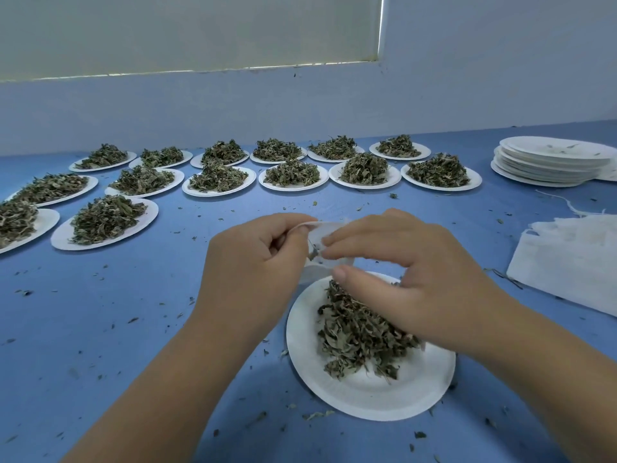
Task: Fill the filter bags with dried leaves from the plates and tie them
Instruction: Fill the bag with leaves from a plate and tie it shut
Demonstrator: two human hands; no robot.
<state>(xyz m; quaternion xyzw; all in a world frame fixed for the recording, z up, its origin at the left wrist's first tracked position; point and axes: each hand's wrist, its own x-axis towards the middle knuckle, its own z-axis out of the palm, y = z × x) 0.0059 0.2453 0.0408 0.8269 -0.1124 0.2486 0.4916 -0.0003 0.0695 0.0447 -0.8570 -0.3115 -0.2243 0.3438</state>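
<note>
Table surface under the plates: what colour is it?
Blue table surface, strewn with dark leaf bits; the head view shows it best.

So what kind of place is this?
Probably a small hand-packing workroom for herbal tea: rows of white paper plates heaped with dried green leaves on a blue table, a pile of white fabric filter bags, and a stack of emptied white plates.

We've got a small white filter bag [329,233] up off the table, pinched in the left hand [257,262], at twelve o'clock from the near plate [367,392]. That white paper plate carries a loose heap of dried leaves [357,335]. From ten to one o'clock we see rows of heaped plates [293,185]. At three o'clock, flat white spare bags [567,262] lie piled.
</note>
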